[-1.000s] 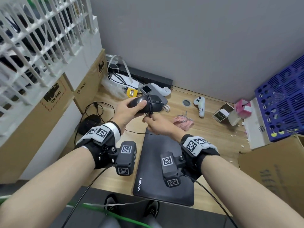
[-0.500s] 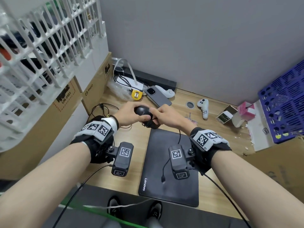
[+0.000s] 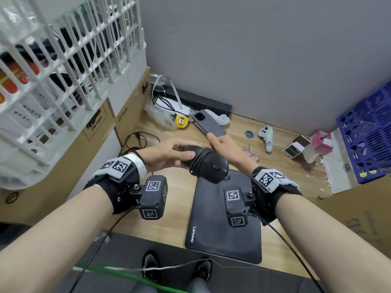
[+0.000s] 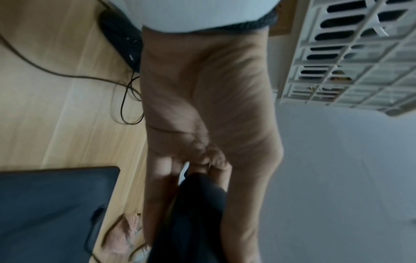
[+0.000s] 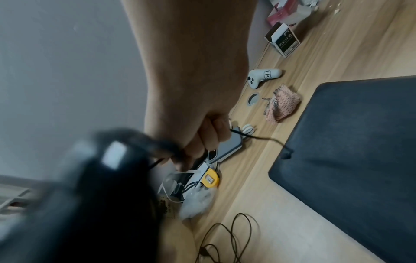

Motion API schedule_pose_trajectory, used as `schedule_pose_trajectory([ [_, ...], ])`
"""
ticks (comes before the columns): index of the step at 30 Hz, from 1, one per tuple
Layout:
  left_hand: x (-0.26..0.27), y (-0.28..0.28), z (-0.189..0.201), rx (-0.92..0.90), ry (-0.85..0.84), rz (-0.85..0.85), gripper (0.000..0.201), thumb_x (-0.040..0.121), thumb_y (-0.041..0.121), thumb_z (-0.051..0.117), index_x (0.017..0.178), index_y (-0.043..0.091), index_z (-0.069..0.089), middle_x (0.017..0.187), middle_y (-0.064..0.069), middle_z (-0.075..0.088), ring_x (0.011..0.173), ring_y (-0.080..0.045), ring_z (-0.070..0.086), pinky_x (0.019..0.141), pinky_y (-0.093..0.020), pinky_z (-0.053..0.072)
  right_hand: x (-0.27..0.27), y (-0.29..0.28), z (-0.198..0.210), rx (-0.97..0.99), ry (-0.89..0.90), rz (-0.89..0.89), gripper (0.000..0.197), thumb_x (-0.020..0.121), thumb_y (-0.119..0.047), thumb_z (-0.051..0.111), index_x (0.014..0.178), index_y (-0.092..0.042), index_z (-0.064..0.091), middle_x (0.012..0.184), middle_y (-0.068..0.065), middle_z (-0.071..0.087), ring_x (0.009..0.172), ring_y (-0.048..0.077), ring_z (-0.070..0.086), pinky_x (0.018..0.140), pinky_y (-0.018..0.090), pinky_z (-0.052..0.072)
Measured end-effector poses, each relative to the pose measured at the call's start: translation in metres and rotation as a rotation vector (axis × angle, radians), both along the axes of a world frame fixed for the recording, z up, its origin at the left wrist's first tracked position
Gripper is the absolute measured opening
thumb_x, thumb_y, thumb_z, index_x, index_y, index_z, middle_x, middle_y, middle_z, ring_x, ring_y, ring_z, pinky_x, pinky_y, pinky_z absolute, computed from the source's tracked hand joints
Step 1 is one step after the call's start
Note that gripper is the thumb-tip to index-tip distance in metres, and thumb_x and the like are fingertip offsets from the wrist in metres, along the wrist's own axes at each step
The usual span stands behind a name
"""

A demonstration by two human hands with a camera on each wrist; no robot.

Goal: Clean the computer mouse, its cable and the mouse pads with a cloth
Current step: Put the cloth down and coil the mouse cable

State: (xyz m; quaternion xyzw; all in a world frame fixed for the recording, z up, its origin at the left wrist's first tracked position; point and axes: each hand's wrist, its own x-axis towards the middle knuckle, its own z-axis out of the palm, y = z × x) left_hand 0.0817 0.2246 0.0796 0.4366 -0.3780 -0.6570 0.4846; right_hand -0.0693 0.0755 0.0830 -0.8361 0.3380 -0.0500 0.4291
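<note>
My left hand [image 3: 179,154] grips the rear of the black computer mouse [image 3: 213,168], held in the air above the far edge of the black Lenovo mouse pad [image 3: 224,220]. The mouse cable [image 3: 198,162] lies in several turns around the mouse body. My right hand [image 3: 214,142], just behind the mouse, pinches the cable [image 5: 247,136] between thumb and fingers, and the free end hangs toward the mouse pad [image 5: 351,151]. The pink cloth [image 5: 282,105] lies crumpled on the desk beyond the pad, largely hidden behind my right wrist in the head view. The mouse [image 4: 198,204] shows dark and blurred at my left hand's fingers.
A phone [image 3: 209,123], a yellow tape measure [image 3: 181,121] and white controllers [image 3: 266,137] lie along the back wall. Small boxes [image 3: 296,146] and a blue crate [image 3: 368,132] stand to the right. Cardboard boxes [image 3: 127,115] and a white basket [image 3: 63,60] crowd the left, beside a loose black cable [image 3: 137,140].
The cable that hung loose over the mouse pad now lies wound around the mouse. My right hand has moved up behind the mouse, and the mouse has turned its buttons toward me.
</note>
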Motion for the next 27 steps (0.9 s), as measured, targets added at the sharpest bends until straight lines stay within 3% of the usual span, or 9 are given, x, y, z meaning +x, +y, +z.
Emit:
schedule_pose_trajectory([
  [3, 0.000, -0.005, 0.002, -0.056, 0.135, 0.169, 0.082, 0.066, 0.042, 0.084, 0.132, 0.003, 0.054, 0.118, -0.016, 0.061, 0.103, -0.022, 0.063, 0.083, -0.029, 0.056, -0.003, 0.009, -0.010, 0.053, -0.030, 0.043, 0.030, 0.093, -0.001, 0.050, 0.065, -0.010, 0.050, 0.063, -0.001, 0.047, 0.058, 0.009, 0.042, 0.060, 0.028, 0.038],
  [5, -0.001, -0.012, 0.004, -0.050, 0.181, 0.342, 0.066, 0.078, 0.033, 0.077, 0.132, 0.003, 0.054, 0.120, -0.017, 0.062, 0.106, -0.024, 0.062, 0.089, -0.030, 0.055, -0.002, 0.021, -0.012, 0.022, 0.017, 0.047, 0.035, 0.099, -0.012, 0.043, 0.068, -0.007, 0.057, 0.062, 0.001, 0.051, 0.051, 0.004, 0.043, 0.054, 0.021, 0.037],
  [7, -0.001, -0.018, 0.002, 0.010, 0.088, 0.554, 0.044, 0.088, 0.020, 0.068, 0.127, 0.002, 0.057, 0.115, -0.013, 0.065, 0.102, -0.021, 0.064, 0.082, -0.025, 0.056, -0.001, 0.031, -0.013, -0.004, 0.112, 0.101, 0.051, 0.103, -0.032, 0.034, 0.068, -0.008, 0.061, 0.063, 0.004, 0.053, 0.051, 0.010, 0.043, 0.049, 0.018, 0.034],
  [11, -0.001, -0.023, -0.017, 0.136, -0.159, 0.777, 0.037, 0.080, 0.008, 0.074, 0.116, 0.004, 0.065, 0.101, -0.009, 0.067, 0.093, -0.022, 0.066, 0.070, -0.021, 0.056, -0.005, 0.033, -0.003, -0.034, 0.151, 0.206, 0.051, 0.103, -0.033, 0.034, 0.069, -0.011, 0.065, 0.056, -0.002, 0.043, 0.050, 0.009, 0.039, 0.050, 0.018, 0.031],
  [14, -0.007, -0.020, -0.021, 0.178, -0.371, 0.672, 0.035, 0.078, 0.001, 0.075, 0.111, 0.005, 0.066, 0.094, -0.005, 0.065, 0.083, -0.017, 0.063, 0.063, -0.015, 0.055, -0.008, 0.027, 0.013, -0.089, 0.145, 0.208, 0.055, 0.104, -0.033, 0.033, 0.070, -0.009, 0.069, 0.053, -0.005, 0.041, 0.049, 0.007, 0.038, 0.051, 0.016, 0.031],
  [17, -0.014, -0.018, -0.018, 0.193, -0.613, 0.376, 0.032, 0.078, 0.002, 0.075, 0.108, 0.011, 0.066, 0.095, -0.004, 0.066, 0.087, -0.018, 0.064, 0.075, -0.019, 0.056, -0.017, 0.010, 0.019, -0.145, 0.152, 0.115, 0.064, 0.102, -0.040, 0.033, 0.060, -0.006, 0.067, 0.049, -0.005, 0.047, 0.051, 0.010, 0.044, 0.056, 0.023, 0.035],
  [19, -0.019, -0.017, -0.012, 0.204, -0.543, 0.206, 0.028, 0.082, 0.003, 0.072, 0.108, 0.010, 0.067, 0.100, -0.007, 0.069, 0.091, -0.020, 0.067, 0.079, -0.026, 0.058, -0.022, 0.001, 0.022, -0.132, 0.136, 0.064, 0.063, 0.101, -0.041, 0.035, 0.056, -0.008, 0.063, 0.048, -0.005, 0.045, 0.048, 0.008, 0.043, 0.054, 0.021, 0.034],
  [24, -0.037, -0.021, 0.004, 0.185, -0.273, -0.140, 0.027, 0.091, 0.013, 0.063, 0.118, 0.011, 0.064, 0.106, -0.006, 0.069, 0.100, -0.022, 0.067, 0.085, -0.030, 0.055, -0.040, -0.012, 0.023, 0.142, 0.014, 0.018, 0.045, 0.102, -0.043, 0.036, 0.077, -0.014, 0.059, 0.066, -0.007, 0.047, 0.050, -0.001, 0.041, 0.054, 0.017, 0.033],
  [27, -0.046, -0.025, 0.007, 0.148, -0.104, -0.119, 0.050, 0.082, 0.033, 0.072, 0.125, 0.010, 0.060, 0.112, -0.008, 0.067, 0.100, -0.019, 0.064, 0.083, -0.030, 0.055, -0.044, -0.011, 0.018, 0.298, -0.042, 0.047, 0.036, 0.104, -0.029, 0.035, 0.083, -0.010, 0.058, 0.070, -0.003, 0.047, 0.059, 0.005, 0.041, 0.055, 0.016, 0.034],
])
